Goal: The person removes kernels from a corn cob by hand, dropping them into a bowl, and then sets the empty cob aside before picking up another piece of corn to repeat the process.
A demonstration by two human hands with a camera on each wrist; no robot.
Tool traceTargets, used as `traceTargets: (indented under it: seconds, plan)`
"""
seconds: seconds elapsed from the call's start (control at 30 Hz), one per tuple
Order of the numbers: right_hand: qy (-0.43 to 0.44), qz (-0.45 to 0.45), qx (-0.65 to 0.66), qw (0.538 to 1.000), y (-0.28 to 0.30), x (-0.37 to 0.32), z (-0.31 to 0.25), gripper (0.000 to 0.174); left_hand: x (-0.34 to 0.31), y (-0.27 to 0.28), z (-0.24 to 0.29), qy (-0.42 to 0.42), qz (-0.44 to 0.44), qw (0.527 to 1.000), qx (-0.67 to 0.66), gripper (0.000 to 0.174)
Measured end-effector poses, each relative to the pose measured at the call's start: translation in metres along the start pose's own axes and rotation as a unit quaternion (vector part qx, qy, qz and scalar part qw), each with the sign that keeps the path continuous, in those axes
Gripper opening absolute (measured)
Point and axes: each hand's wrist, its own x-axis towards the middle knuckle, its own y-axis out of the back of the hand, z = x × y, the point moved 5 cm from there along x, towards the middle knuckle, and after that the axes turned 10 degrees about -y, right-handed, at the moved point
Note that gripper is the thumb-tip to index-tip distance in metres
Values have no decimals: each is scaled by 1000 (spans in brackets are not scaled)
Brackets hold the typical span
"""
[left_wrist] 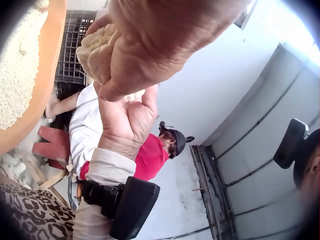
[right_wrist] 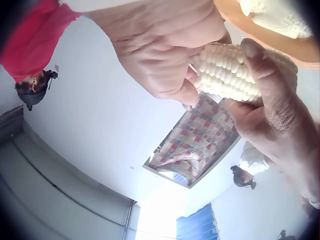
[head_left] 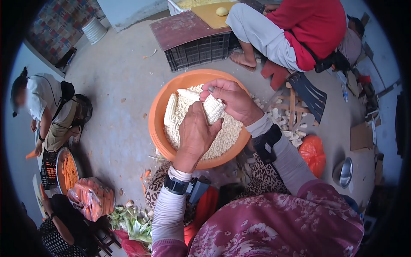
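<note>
An ear of white corn (head_left: 214, 109) is held above an orange basin (head_left: 154, 124), its kernels in tight rows. My left hand (head_left: 196, 133) grips the ear from the near side; in the right wrist view the left thumb (right_wrist: 272, 82) lies along the kernels. At the other end, my right hand (head_left: 238, 102) has its curled fingers and thumb on the ear. Loose white kernels (head_left: 222, 139) fill much of the basin, and two more ears, one of them a whole cob (head_left: 170, 109), lie on them at the left.
Bare cobs (head_left: 293, 136) and an orange plastic bag (head_left: 313, 155) lie on the floor to the right. A dark crate (head_left: 197, 58) stands beyond the basin, beside a seated person in red (head_left: 308, 30). Husks (head_left: 133, 222) and bagged carrots (head_left: 92, 199) are at left, near other people.
</note>
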Motion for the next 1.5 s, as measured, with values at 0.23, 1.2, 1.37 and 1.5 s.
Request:
traceTargets:
  seconds: [0.23,1.2,1.37,1.5]
  plan:
    - [-19,26,1,999,3,1,2,25,-1,-3,5,-15,-24,999,35,49]
    - [53,112,-310,943,7,-4,-10,16,2,-2,8,-101,8,986,134,54]
    - [94,181,-410,889,6,-6,-19,18,2,-5,13,-111,4,986,124,50]
    - [105,259,-379,882,26,-8,-34,22,3,-2,9,-56,3,997,62,51]
